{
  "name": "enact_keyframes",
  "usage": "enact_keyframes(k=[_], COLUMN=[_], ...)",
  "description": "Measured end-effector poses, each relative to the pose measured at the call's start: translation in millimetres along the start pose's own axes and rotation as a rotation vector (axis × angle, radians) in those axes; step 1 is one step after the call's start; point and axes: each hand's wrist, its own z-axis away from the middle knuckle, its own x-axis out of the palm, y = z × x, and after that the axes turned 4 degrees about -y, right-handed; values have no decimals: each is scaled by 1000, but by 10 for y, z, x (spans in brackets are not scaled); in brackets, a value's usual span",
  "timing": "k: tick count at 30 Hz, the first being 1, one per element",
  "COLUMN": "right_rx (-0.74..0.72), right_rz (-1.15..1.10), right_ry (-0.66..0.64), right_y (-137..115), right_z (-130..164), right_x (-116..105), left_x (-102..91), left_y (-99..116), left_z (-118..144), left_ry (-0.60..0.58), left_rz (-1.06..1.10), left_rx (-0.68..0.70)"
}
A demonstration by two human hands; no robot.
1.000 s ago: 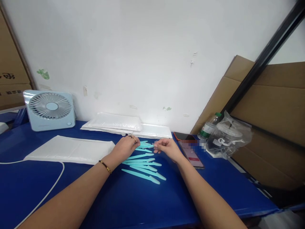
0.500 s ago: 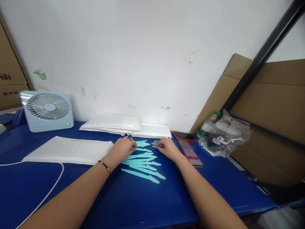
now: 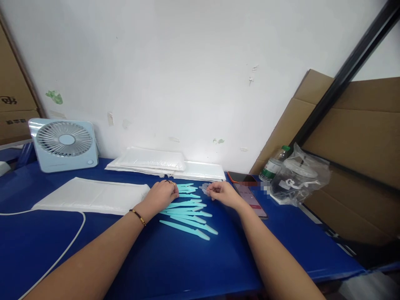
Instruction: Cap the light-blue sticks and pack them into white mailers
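Observation:
Several slim turquoise plastic sticks (image 3: 187, 210) lie fanned out on the blue table (image 3: 175, 262). My left hand (image 3: 162, 195), with rings and a wrist bracelet, rests on the left ends of the sticks with curled fingers. My right hand (image 3: 222, 193) sits just right of the pile and pinches a small clear plastic piece (image 3: 204, 187) at its fingertips. Whether the left hand grips a stick is hidden by its fingers.
A flat white padded sheet (image 3: 90, 195) lies to the left, and stacked white packets (image 3: 162, 163) sit by the wall. A small fan (image 3: 64, 145) stands far left. A phone (image 3: 250, 198), a bottle (image 3: 274, 164) and a bagged cup (image 3: 298, 177) are right. A white cable (image 3: 59, 254) crosses front left.
A second ago both hands held one turquoise stick above the pile. The stick now lies with the others, the left hand has lowered onto the pile, and the right hand has the clear piece.

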Motion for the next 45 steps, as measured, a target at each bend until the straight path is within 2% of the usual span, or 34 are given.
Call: enact_keyframes(k=[8,13,17,19,22,24,28,34,42,45], right_rx=[-18,-32,-59,-69,-83,-76,-54,-24,-21,3], right_rz=[56,37,45,100,321,479,640,842,845,887], right_ry=[-51,-67,-142,-107,86,165,146,81,197,127], right_y=[-73,-158,-177,-153,-67,5,77,-26,-147,-194], right_z=[13,15,38,29,-31,-90,-176,-148,-207,-363], right_x=[29,104,113,86,46,41,66,104,161,210], left_x=[-30,-39,-57,-56,-32,-8,6,-59,-51,-70], left_y=[30,89,141,137,77,19,-40,46,16,13], left_z=[-2,20,60,63,39,15,-13,7,2,11], left_ry=[11,10,-66,-79,18,75,69,86,61,49], left_rz=[51,59,105,106,36,-29,-113,-225,-236,-240], left_rx=[-23,25,74,76,45,15,5,87,106,113])
